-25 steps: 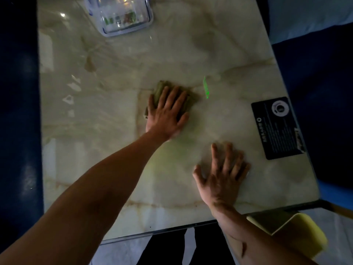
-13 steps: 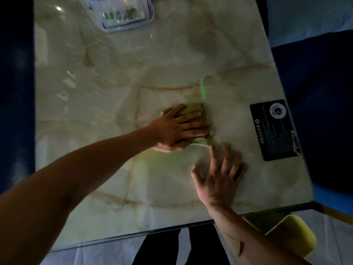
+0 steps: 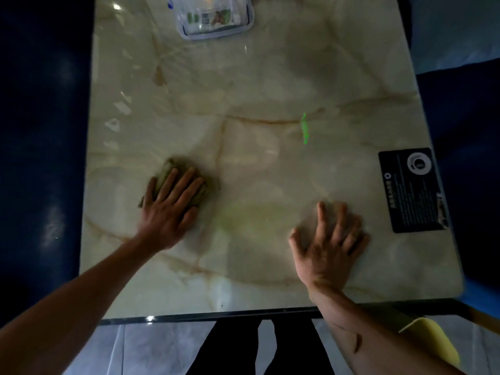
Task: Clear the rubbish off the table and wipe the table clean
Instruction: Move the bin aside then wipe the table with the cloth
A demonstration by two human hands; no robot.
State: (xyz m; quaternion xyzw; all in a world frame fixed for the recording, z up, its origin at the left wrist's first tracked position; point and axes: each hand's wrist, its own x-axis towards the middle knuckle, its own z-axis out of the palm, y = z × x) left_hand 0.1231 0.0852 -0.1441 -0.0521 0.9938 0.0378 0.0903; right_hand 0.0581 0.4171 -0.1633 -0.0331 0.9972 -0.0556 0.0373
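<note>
A folded olive-green cloth (image 3: pixel 173 169) lies on the pale marble table (image 3: pixel 257 77), left of the middle. My left hand (image 3: pixel 173 204) presses flat on the cloth with fingers spread, covering most of it. My right hand (image 3: pixel 328 244) rests palm down on the bare table near the front edge, fingers apart, holding nothing. A pale greenish smear (image 3: pixel 249 215) shows on the table between my two hands.
A clear plastic box (image 3: pixel 213 17) with a bluish rim stands at the table's far edge. A black label (image 3: pixel 414 190) is stuck near the right edge. A thin green streak (image 3: pixel 305 128) lies mid-table. A yellow object (image 3: pixel 433 342) sits below the front right corner. Dark blue seats flank the table.
My left hand has slid the cloth from beside my right hand over to the left side of the table. My right hand has stayed planted near the front edge.
</note>
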